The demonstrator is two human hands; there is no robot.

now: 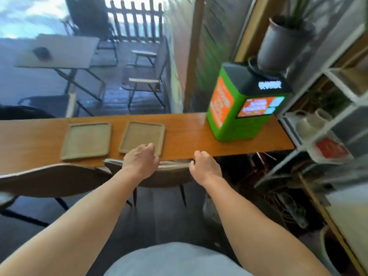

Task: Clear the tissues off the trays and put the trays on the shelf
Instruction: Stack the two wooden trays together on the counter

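Two flat beige trays lie side by side on the long wooden counter (189,136): the left tray (86,141) and the right tray (142,136). I see no tissues on either. My left hand (142,159) hovers over the near edge of the right tray with its fingers curled in and nothing visibly held. My right hand (206,167) is a loose fist at the counter's front edge, right of the trays, by a chair's backrest. The white shelf unit (318,124) stands at the right end of the counter.
A green and orange machine (239,108) with a screen stands on the counter's right end. A grey plant pot (278,44) sits above it. Two chairs (59,180) are tucked under the counter in front of me. Bags and cables lie low on the right.
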